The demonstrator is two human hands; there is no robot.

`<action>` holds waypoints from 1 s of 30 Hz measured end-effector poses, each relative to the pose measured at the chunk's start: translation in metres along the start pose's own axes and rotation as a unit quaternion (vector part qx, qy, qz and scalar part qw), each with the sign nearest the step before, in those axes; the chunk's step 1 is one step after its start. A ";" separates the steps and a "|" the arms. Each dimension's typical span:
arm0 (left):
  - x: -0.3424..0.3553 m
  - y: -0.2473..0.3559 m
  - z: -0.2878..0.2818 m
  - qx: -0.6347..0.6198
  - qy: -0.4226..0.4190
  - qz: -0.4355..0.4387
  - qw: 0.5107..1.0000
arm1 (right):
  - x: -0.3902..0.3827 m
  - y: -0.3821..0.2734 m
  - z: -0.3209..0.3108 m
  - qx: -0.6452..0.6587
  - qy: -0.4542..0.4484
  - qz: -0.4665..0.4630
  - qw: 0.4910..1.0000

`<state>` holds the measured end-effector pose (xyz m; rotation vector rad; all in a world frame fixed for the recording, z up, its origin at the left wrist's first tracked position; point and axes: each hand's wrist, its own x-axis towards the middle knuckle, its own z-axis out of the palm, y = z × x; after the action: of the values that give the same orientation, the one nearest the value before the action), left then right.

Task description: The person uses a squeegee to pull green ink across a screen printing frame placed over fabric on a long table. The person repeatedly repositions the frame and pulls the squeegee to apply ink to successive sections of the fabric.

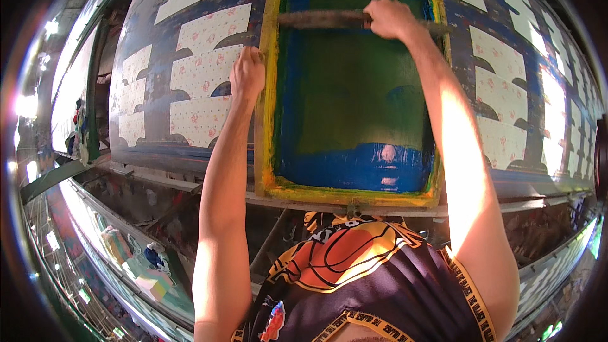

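Observation:
A screen printing frame (269, 114) with yellow-stained edges lies flat over the table in front of me. Its mesh (354, 95) looks dark green, and a wet blue ink pool (354, 164) covers the near end. My right hand (391, 19) is closed around a long dark squeegee (323, 19), which spans the screen crosswise near its far end. At the frame's left side, my left hand (247, 75) is curled shut against the edge; its fingertips are partly hidden.
Pale printed fabric pieces (212, 69) with small patterns lie in rows on the long dark table (161, 82), left of the frame. More pieces (497, 82) lie to its right in bright sunlight. A rail (190, 183) runs along the near edge. Cloths (155, 256) lie at lower left.

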<state>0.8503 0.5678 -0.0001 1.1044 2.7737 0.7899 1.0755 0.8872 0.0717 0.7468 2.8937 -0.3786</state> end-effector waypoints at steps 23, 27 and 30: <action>-0.008 0.016 -0.014 0.031 -0.055 -0.027 0.998 | -0.341 -0.182 0.067 0.029 0.047 0.023 0.998; -0.005 0.011 -0.010 0.036 -0.049 -0.020 0.998 | -0.359 -0.189 0.077 0.024 0.018 0.031 0.999; 0.001 0.010 -0.007 0.040 -0.049 -0.029 0.998 | -0.367 -0.192 0.088 0.057 0.040 0.011 0.998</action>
<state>0.8539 0.5710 0.0111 1.0404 2.7636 0.6076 1.3059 0.5323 0.0959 0.8273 2.9565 -0.5258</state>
